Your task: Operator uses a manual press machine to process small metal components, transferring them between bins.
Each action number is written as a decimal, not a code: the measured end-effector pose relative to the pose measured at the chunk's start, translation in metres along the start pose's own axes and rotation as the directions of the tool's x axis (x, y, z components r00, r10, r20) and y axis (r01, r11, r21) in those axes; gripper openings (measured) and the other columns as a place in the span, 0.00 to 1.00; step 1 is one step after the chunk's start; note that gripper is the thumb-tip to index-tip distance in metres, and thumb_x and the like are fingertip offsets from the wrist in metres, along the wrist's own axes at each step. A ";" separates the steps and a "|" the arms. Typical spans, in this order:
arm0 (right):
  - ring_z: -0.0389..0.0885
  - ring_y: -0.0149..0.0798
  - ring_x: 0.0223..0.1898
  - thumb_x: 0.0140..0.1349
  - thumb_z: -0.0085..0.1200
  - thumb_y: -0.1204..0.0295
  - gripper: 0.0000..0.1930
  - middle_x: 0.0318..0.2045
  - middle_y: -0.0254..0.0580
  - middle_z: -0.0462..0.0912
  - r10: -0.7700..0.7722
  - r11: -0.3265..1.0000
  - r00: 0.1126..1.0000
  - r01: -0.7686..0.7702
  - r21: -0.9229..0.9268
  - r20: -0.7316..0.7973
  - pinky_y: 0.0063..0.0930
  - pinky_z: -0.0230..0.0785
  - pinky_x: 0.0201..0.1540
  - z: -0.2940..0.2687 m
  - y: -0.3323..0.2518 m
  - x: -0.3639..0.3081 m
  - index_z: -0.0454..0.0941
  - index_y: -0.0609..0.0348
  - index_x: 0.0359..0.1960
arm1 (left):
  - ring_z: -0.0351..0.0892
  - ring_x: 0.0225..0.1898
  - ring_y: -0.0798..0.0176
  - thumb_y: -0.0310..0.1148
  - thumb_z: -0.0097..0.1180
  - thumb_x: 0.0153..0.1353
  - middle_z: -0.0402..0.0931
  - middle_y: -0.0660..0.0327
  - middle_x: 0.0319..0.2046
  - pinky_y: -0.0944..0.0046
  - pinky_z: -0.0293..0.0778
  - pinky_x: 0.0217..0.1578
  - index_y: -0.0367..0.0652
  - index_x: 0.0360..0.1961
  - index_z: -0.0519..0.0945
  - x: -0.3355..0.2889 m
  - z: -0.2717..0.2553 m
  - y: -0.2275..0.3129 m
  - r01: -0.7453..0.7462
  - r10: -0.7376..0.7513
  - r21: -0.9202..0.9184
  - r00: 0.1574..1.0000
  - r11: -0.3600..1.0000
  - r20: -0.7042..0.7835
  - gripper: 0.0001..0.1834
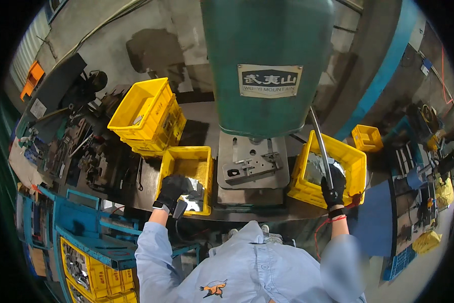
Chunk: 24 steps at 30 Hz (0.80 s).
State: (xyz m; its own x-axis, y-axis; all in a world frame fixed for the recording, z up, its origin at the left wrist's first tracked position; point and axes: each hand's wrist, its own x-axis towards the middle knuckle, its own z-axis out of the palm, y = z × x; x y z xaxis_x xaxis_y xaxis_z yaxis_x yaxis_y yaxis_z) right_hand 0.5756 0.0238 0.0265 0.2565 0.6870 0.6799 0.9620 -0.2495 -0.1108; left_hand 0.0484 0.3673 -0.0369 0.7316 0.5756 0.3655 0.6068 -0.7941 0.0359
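Observation:
My left hand [173, 189], in a black glove, reaches into a yellow plastic bin [209, 156] holding flat, shiny metal pieces [195, 194]. Its fingers are at these pieces, but dark glove hides whether they grip one. My right hand [334, 189], also gloved in black, is closed around the lower end of a long metal lever [320, 136] on the green press [267, 45]. Beneath the press head, a steel fixture [252, 168] with a slanted block sits on the machine's table [229, 146]. A second yellow bin [356, 159] with metal pieces stands below my right hand.
Stacked yellow crates [146, 113] stand behind the left bin. Dark tools and metal parts [93, 161] crowd the bench's left side. A blue metal frame [80, 217] and filled yellow crates [103, 272] are at lower left. Red cord [324, 225] hangs by my right wrist.

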 end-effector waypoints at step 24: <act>0.76 0.49 0.55 0.54 0.59 0.73 0.16 0.48 0.43 0.80 -0.370 0.904 0.929 0.361 0.228 -0.004 0.53 0.68 0.61 0.068 -0.124 0.038 0.83 0.55 0.46 | 0.78 0.52 0.44 0.59 0.66 0.49 0.79 0.47 0.46 0.44 0.70 0.55 0.42 0.54 0.78 0.135 -0.065 0.257 -0.010 0.027 -0.198 0.996 0.980 0.082 0.38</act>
State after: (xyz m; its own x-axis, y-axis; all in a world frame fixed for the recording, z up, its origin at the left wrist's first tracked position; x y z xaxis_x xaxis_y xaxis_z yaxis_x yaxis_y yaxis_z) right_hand 0.4719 0.1270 0.0171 -0.1176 0.7278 0.6757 0.9839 0.1774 -0.0199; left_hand 0.2827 0.2284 0.0819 0.7706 0.5683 0.2884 0.5261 -0.8227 0.2156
